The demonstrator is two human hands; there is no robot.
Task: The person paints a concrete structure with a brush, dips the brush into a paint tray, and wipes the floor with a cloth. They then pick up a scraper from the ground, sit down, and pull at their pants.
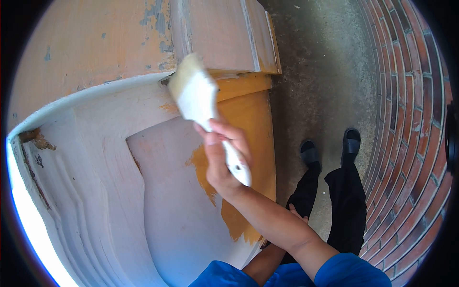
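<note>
My right hand (224,158) is closed around the white handle of a wide paintbrush (197,98). The brush is tilted, its pale bristles at the corner where the peeling upper surface (110,43) meets the panel (177,201) below. Motion slightly blurs the brush. Orange paint (248,129) covers the right part of the panel, with ragged edges against the pale grey area. My left hand (297,213) lies low against the dark trousers, mostly hidden beneath my right forearm. The few fingers that show look stretched out, with nothing seen in them.
A concrete floor (330,62) runs between the painted structure and a curved-looking brick wall (411,119) on the right. My feet in dark slippers (351,141) stand on it. Wavy moulding (81,205) and a broken brown patch (40,139) lie at the left.
</note>
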